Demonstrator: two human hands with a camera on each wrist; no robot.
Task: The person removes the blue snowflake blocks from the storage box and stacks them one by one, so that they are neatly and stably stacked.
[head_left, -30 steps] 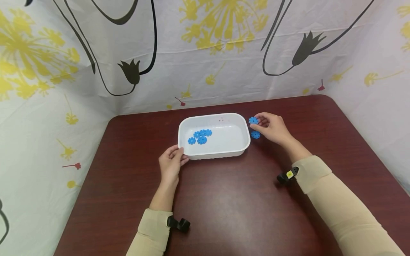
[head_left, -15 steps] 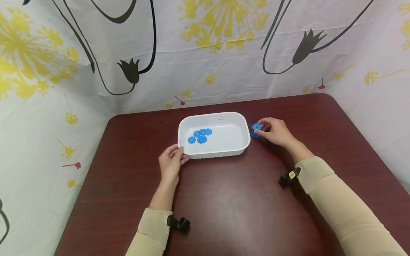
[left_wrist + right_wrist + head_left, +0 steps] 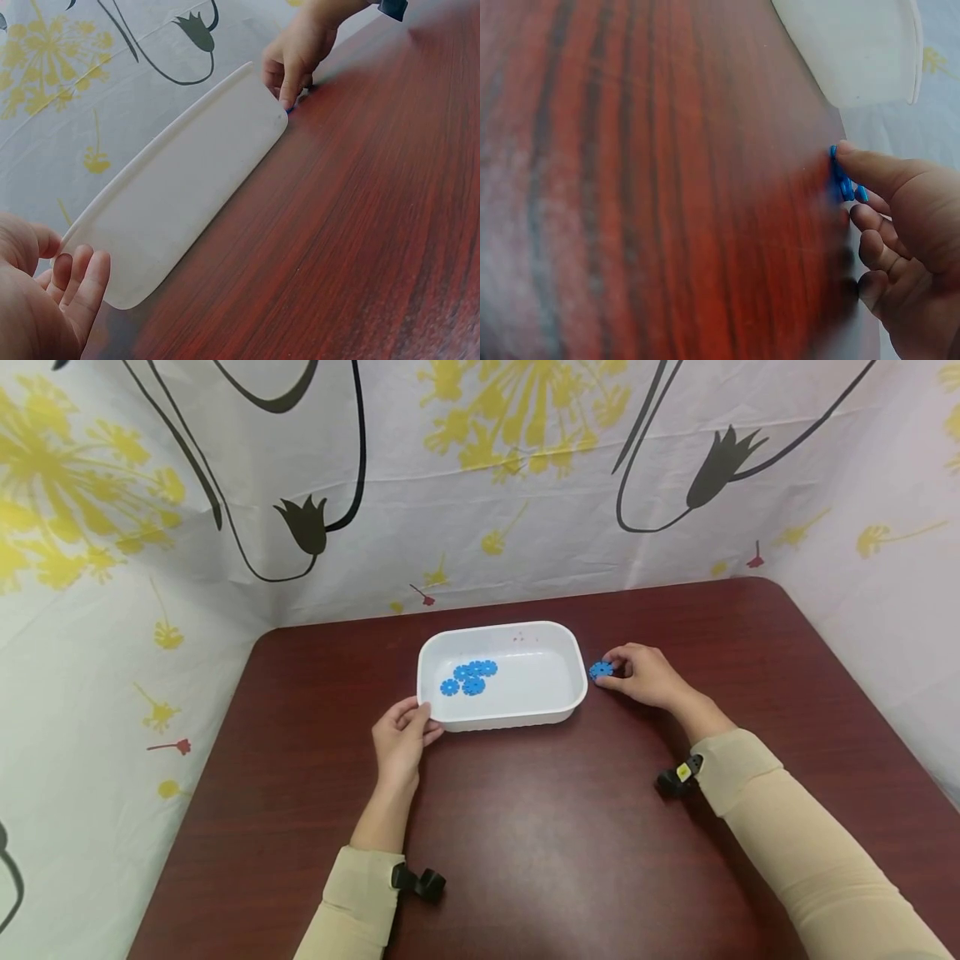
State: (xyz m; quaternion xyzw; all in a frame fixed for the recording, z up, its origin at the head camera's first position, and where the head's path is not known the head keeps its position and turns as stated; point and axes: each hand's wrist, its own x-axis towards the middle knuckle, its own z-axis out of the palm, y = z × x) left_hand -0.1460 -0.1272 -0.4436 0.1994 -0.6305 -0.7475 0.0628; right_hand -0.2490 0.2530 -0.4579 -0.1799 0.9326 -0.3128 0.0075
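Observation:
A white plastic tray (image 3: pixel 525 681) stands on the table, with several blue notched discs (image 3: pixel 473 686) lying in its left half. My left hand (image 3: pixel 399 743) holds the tray's near left corner, thumb at the rim and fingers against the outer wall, as the left wrist view (image 3: pixel 60 292) shows too. Just right of the tray, my right hand (image 3: pixel 651 675) pinches a blue notched disc (image 3: pixel 601 669) between thumb and fingers. That disc sits over another blue one, mostly hidden. In the right wrist view the blue discs (image 3: pixel 841 174) appear edge-on beside the thumb.
The dark red wooden table (image 3: pixel 540 827) runs back to a white patterned cloth (image 3: pixel 480 560) hung behind it and at both sides. Black cameras (image 3: pixel 429 885) are strapped to both sleeves.
My right hand has moved slightly toward me, bringing its blue disc down over the one lying right of the tray. My left hand and the tray have stayed put.

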